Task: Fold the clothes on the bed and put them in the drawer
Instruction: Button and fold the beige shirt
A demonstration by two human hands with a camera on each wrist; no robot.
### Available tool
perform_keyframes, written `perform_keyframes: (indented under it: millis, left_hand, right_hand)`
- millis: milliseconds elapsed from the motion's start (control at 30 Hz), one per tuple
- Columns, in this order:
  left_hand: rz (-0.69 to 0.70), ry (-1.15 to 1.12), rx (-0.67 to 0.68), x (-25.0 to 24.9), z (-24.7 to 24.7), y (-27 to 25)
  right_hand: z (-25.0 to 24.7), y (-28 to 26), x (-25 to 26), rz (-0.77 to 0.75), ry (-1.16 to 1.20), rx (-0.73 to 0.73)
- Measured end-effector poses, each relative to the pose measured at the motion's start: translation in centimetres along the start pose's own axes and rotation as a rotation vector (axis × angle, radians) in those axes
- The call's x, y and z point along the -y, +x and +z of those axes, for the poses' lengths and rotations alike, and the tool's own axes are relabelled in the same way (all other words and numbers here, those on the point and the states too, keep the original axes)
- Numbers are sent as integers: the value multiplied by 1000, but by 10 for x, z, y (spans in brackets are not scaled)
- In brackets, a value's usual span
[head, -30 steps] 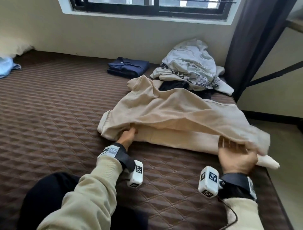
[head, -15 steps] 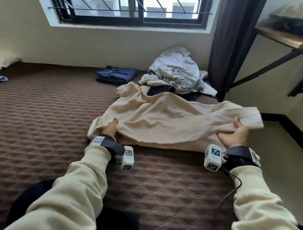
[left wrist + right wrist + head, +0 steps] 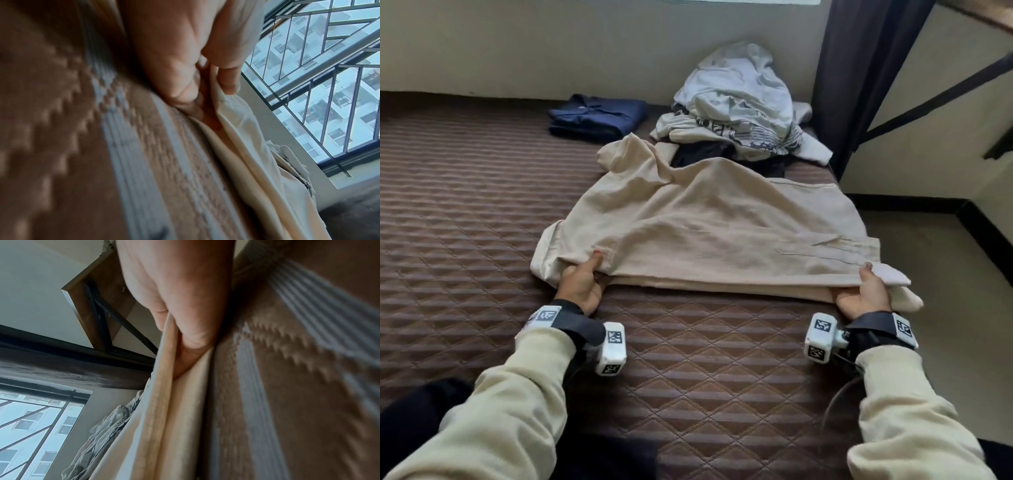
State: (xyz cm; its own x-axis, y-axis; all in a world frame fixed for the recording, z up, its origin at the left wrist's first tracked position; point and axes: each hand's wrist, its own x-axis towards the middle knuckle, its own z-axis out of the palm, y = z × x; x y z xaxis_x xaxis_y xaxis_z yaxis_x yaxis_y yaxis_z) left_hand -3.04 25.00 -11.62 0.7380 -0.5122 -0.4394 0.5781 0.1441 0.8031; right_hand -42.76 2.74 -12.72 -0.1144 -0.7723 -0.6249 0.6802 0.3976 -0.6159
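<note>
A beige garment (image 3: 705, 233) lies spread across the brown quilted bed (image 3: 465, 222), folded over on itself along its near edge. My left hand (image 3: 582, 284) pinches the near left edge, thumb on top and fingers under the cloth. My right hand (image 3: 866, 291) pinches the near right edge the same way. In the left wrist view the thumb (image 3: 226, 65) presses the beige fabric (image 3: 246, 146) against the fingers. In the right wrist view the beige layers (image 3: 164, 402) run out from between thumb and fingers.
A folded navy garment (image 3: 599, 116) lies at the back by the wall. Beside it sits a heap of white and dark clothes (image 3: 739, 109). A dark curtain (image 3: 859, 68) hangs at the right. The bed ends at the right, with floor (image 3: 945, 274) beyond.
My right hand has brought the lifted cloth down and toward me, and the top layer now lies flat over the lower one. My left hand slid a little nearer along the edge.
</note>
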Motion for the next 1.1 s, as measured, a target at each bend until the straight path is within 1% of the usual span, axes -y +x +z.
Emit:
perform_keyframes:
  millis: [67,167,233,267,333,400,467,533,600,633,700,800,833,900,933,1000,1100]
  left_hand:
    - [-9,-7,7,-2,-1,-1]
    - [-2,-30,40,-2,1,-7]
    - [10,-51,58,-1,0,-14]
    - [22,-43,57,-1,-1,-16]
    - [60,-26,41,3,-5,-23]
    - [102,-22,2,7,-9,-30]
    - [131,23,-67,12,-13,-36]
    - [146,80,-171,18,-17,-39]
    - [144,81,-277,21,-18,-43]
    - [128,65,-304,21,-17,-44]
    - [73,49,-323,13,-13,-42]
    - [-6,70,-300,-3,-4,-32]
    - [-25,81,-284,-7,-1,-27]
    - [-52,101,-264,-14,5,-22]
    - [-53,99,-274,-16,7,-21]
    - [-31,68,-317,-14,10,-15]
    - [7,10,-368,-9,9,-11]
  right_hand:
    - [1,3,-2,-26,19,-16]
    - [7,-28,-4,-56,-43,-10]
    - [7,-44,-6,-113,-131,-82]
    - [5,-49,-8,-158,-163,-128]
    - [0,-59,-15,-236,-160,-151]
    - [-12,-68,-19,-252,-162,-159]
    - [-26,-73,-19,-234,-161,-169]
    - [-41,-72,-17,-181,-167,-146]
    - [-52,-70,-14,-119,-168,-125]
    - [-55,-68,-14,-97,-170,-112]
    - [-52,-69,-12,-60,-165,-88]
    - [-39,-64,-8,-31,-177,-55]
    - [-33,-65,-8,-33,-189,-45]
    - [-23,-65,-11,-91,-197,-71]
    - [-17,-64,-11,-112,-211,-92]
    - [-5,-62,-8,-80,-274,-118]
    - [5,-57,-2,-55,-305,-166]
